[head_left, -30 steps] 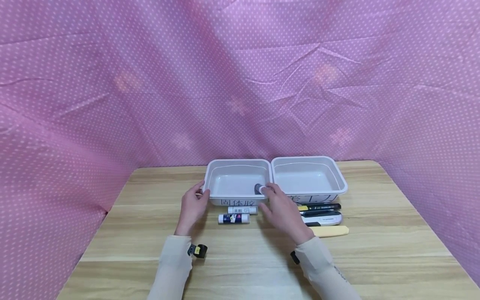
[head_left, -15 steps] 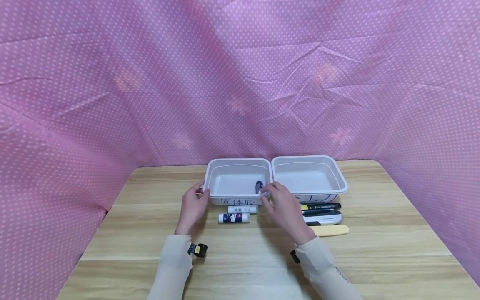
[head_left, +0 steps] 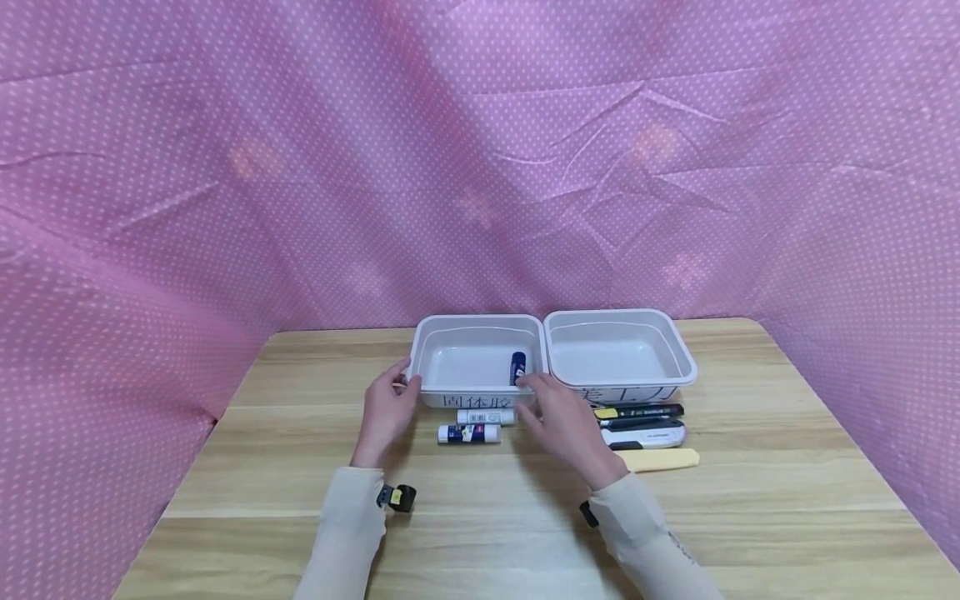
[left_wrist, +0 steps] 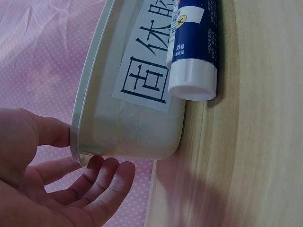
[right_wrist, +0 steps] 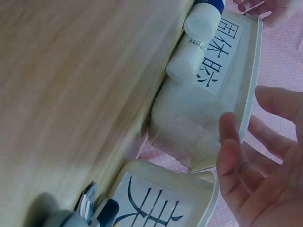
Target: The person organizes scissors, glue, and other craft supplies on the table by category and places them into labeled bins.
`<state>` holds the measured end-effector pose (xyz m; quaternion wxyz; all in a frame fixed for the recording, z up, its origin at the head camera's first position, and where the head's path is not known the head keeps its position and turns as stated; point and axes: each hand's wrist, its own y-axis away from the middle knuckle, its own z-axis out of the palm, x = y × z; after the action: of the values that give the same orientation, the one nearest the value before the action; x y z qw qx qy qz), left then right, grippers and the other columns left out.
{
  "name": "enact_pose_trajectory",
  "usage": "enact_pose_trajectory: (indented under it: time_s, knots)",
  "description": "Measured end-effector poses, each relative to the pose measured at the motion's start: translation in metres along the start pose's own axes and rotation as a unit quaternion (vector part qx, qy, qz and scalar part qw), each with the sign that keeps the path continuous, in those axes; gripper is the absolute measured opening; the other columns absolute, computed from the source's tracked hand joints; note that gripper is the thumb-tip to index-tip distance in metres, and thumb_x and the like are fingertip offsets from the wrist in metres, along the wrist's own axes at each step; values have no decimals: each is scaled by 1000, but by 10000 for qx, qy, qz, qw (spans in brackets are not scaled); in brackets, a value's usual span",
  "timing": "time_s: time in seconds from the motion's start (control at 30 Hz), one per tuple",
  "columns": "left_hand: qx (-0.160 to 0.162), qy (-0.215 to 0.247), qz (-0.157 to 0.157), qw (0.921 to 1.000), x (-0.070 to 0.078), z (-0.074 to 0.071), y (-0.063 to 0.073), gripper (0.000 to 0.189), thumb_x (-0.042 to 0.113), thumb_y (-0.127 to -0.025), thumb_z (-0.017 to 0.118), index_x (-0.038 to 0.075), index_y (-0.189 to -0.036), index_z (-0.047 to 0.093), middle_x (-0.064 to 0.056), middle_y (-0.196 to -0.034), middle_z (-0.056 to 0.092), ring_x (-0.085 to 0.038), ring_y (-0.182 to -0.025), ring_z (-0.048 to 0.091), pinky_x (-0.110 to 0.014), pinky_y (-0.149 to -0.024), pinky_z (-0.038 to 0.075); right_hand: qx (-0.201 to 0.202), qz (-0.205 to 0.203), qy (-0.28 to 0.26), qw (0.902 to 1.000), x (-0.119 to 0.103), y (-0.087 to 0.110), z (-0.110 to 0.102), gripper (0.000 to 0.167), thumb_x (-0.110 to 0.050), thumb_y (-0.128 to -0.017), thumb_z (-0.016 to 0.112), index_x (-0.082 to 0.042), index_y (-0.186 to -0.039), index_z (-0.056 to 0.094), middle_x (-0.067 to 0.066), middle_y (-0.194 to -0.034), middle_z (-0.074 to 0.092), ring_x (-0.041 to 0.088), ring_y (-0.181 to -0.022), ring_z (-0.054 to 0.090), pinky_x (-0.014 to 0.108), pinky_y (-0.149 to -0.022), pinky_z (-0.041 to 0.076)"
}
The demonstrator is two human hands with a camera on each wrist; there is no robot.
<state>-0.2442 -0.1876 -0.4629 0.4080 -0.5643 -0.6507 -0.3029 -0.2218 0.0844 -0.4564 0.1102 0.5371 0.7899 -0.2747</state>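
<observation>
In the head view my left hand (head_left: 387,415) grips the front left corner of the left white plastic box (head_left: 444,318). In the left wrist view its thumb and fingers sit on either side of the rim. A dark blue glue stick (head_left: 518,363) lies inside that box near its right wall. My right hand (head_left: 566,417) is at the front right corner, its fingers spread loosely about the rim, right beside the glue stick's near end. In front of the box lie a white glue stick (head_left: 486,416) and a blue-and-white glue stick (head_left: 468,433).
A second white box (head_left: 678,350) stands against the first on the right. Before it lie a black-and-yellow utility knife (head_left: 648,411), a white-and-black cutter (head_left: 651,435) and a yellow, flat-handled item (head_left: 663,459). Pink dotted cloth (head_left: 480,167) hangs behind the wooden table (head_left: 480,533).
The glue stick in the left box has settled lengthwise by the right wall, and my right fingers have let go of it. My left hand has stayed on the box's corner.
</observation>
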Motion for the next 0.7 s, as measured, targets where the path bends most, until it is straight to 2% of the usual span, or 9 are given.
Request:
enact_pose_trajectory:
  time_s: [0.13,0.27,0.5,0.7]
  knots:
    - [10,-11,-5,10000,0,0,0,50,18,-103,57,1,-149,49,-19,-111,63,-23,-89,60,-23,-70,50,159,-279,-47,9995,-5,0,-3,30,-22,-95,73,-13,-123,69,3,-110,69,15,-83,68,34,-69,55]
    - [10,0,-14,10000,0,0,-1,50,19,-103,56,1,-150,49,-18,-112,63,-23,-89,60,-24,-70,51,163,-784,64,9968,-14,1,-4,26,-20,-94,74,-13,-119,71,2,-111,71,17,-90,69,37,-78,57]
    - [37,15,-7,10000,0,0,-1,50,18,-102,57,1,-149,50,-19,-111,64,-24,-90,61,-23,-69,50,-436,-1002,258,9937,-21,5,7,28,-24,-94,75,-15,-120,72,1,-119,72,20,-109,68,40,-93,56]
    - [36,-21,1,10000,-1,1,-1,50,18,-102,58,2,-149,50,-18,-110,64,-23,-90,61,-23,-68,50,-733,-1275,247,9888,-19,8,17,23,-16,-93,74,-14,-115,74,0,-114,72,19,-107,67,38,-97,55]
